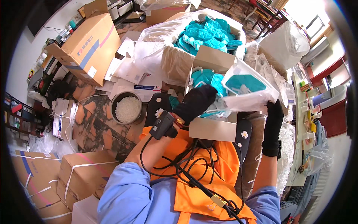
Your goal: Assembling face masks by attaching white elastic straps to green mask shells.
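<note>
An open cardboard box sits between my knees, with teal folded face masks inside. My right hand, in a black glove, grips the lower right corner of a clear plastic bag. The bag is tilted over the box's right side, and teal shows through its white-edged face. Above the box's left edge is my left hand, also black-gloved, its fingers curled close to the bag's left end. Its fingertips are hidden, so what they hold cannot be made out.
Beyond the box stands a large plastic-lined carton heaped with teal masks. A round pot of white pellets is on the floor at left. Tall cartons and strapped cartons stand further left. Black cables loop across my orange apron.
</note>
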The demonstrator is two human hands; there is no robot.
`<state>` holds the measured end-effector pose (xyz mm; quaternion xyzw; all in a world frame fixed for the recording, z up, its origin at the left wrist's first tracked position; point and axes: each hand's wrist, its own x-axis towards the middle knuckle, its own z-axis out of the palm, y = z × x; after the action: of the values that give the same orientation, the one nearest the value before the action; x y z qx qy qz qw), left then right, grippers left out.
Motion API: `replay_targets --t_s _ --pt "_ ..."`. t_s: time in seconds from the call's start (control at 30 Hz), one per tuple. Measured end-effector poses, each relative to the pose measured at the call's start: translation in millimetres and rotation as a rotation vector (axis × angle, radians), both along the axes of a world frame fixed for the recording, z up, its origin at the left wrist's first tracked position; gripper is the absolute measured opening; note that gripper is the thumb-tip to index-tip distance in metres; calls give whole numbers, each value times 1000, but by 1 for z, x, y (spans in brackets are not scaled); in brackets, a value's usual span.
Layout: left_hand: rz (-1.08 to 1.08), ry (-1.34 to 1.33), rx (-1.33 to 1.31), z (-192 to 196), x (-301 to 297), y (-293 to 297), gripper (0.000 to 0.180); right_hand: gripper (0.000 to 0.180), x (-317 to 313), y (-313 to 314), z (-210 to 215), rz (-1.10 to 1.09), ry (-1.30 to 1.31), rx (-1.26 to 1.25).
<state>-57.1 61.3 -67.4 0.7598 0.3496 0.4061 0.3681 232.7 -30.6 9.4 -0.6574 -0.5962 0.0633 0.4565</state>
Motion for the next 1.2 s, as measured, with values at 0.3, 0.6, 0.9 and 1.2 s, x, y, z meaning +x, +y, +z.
replay_targets --t_s 0.3,0.6,0.9,1.2 --pt "24 -437 -160 30 11 -5 24 33 -15 -6 -7 69 295 -50" --pt "18 -368 -44 35 16 -14 22 30 -15 0 -30 109 249 -109" --pt "115 -283 -84 30 13 -8 20 29 -19 -6 -19 122 299 -68" --pt "-43 -355 -56 24 11 -2 20 25 -14 -4 -31 62 214 -19"
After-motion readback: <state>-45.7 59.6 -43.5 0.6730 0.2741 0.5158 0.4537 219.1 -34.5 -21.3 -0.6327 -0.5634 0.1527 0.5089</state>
